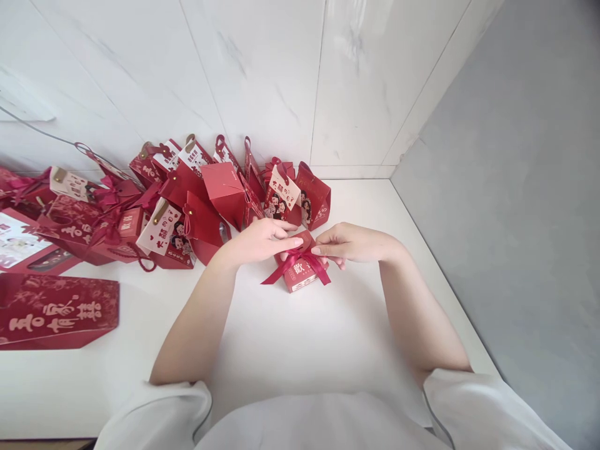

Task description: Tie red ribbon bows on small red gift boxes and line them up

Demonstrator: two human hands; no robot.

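A small red gift box (297,284) with pale printed characters lies on the white table in front of me. Around it runs a dark red ribbon (276,273), tied in a bow on top, its two tails spread toward me. My left hand (266,240) comes from the left, its thumb and fingers closed at the bow's left side. From the right, my right hand (350,242) pinches the bow's right side between thumb and forefinger. The fingers partly cover the loops and the far end of the box.
Many red gift boxes and bags crowd the table's back left, including a plain red box (222,190) and a tagged bag (284,194) just beyond my hands. A larger red box (60,312) lies at left. Behind stands a marbled wall (262,75); the white table (347,337) ends at right.
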